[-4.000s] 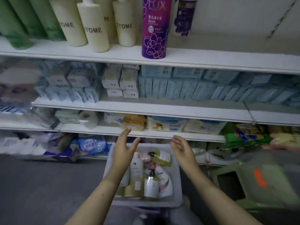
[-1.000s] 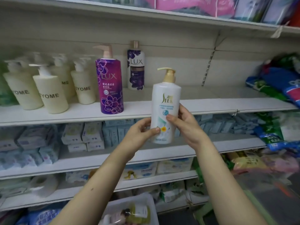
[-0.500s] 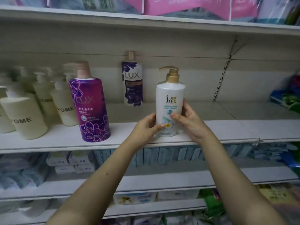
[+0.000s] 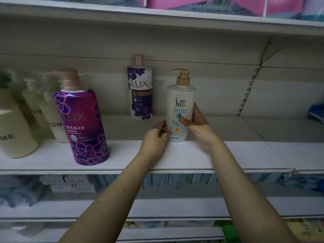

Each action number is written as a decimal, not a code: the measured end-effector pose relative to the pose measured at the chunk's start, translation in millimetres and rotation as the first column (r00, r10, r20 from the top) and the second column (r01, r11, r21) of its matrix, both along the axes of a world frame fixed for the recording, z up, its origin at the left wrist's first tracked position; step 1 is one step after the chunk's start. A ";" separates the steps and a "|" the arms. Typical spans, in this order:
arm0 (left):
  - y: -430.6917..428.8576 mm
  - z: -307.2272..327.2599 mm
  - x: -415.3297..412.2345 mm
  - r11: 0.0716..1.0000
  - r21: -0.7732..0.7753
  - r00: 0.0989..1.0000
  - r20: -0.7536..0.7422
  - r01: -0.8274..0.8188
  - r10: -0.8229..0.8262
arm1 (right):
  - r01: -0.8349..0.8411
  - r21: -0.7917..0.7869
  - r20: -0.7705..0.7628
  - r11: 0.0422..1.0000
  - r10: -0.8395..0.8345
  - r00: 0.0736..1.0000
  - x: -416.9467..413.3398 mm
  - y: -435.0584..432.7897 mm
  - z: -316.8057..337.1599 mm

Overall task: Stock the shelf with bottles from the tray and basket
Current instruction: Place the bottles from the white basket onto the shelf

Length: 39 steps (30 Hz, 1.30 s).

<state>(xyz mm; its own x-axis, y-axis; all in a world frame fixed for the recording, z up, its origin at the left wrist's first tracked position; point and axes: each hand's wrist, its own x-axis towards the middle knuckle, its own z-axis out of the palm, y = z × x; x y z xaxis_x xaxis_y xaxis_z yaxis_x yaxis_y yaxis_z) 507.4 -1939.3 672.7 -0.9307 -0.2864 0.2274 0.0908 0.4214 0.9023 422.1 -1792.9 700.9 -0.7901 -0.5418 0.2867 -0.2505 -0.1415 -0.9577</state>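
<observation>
Reaching up from the lower edge with two bare forearms, crossing in front of lower shelves [image 4: 175, 207] stocked with blurred pale-blue and white packs [image 4: 70, 185].

Holding the white pump bottle [image 4: 180, 102] from both sides, low on its body:
- gripping its lower left side with the left hand [image 4: 154, 139], thumb curling onto the front by the flower print, fingers narrowing against the edge;
- gripping its right side with the right hand [image 4: 201, 132], thumb lying across the front label, fingers wrapping round behind.

Standing that bottle upright, gold pump on top with the spout pointing left, base meeting the white shelf [image 4: 175, 158] about midway between front lip and back panel.

Sharing the same board, towards the left and nearer the front lip: purple LUX pump bottle [image 4: 82, 123], upright, well apart from the hands.

Crowding the far left beside it: cream pump bottles [image 4: 15, 134], blurred, lettering partly readable.

Standing further back against the rear panel, between the purple bottle and the white one: tall LUX bottle [image 4: 141, 92] with a pinkish cap.

Running up the rear panel at right: slotted upright rail [image 4: 249, 88].

Peeking in at the far right edge: blue packet [image 4: 315, 113].

Overhanging everything: upper shelf [image 4: 157, 16] carrying pink packs [image 4: 201, 2].
</observation>
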 end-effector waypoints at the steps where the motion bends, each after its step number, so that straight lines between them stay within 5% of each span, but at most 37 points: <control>1: 0.0 -0.5 0.2 1.000 -0.016 1.000 0.003 0.000 0.000 | -0.003 -0.009 0.002 1.000 0.003 1.000 0.5 -0.6 -1.1; 7: 1.6 3.3 3.9 0.995 -0.098 0.998 0.055 -0.035 0.041 | 0.097 -0.073 0.037 0.993 -0.094 0.995 16.8 -2.2 -3.4; 16: 15.5 24.0 95.5 0.945 0.325 0.992 -0.108 -0.030 0.068 | 0.287 -0.173 0.082 0.942 -0.277 0.957 115.3 21.5 -7.7; 22: 12.1 23.5 180.7 0.900 0.422 0.988 -0.150 0.107 -0.047 | 0.262 -0.190 0.138 0.946 -0.238 0.961 204.8 13.2 -23.0; 39: -37.2 -156.8 381.9 0.823 0.524 0.948 0.315 -0.219 0.051 | 0.201 0.153 0.504 0.968 -0.252 0.826 381.7 2.3 -201.7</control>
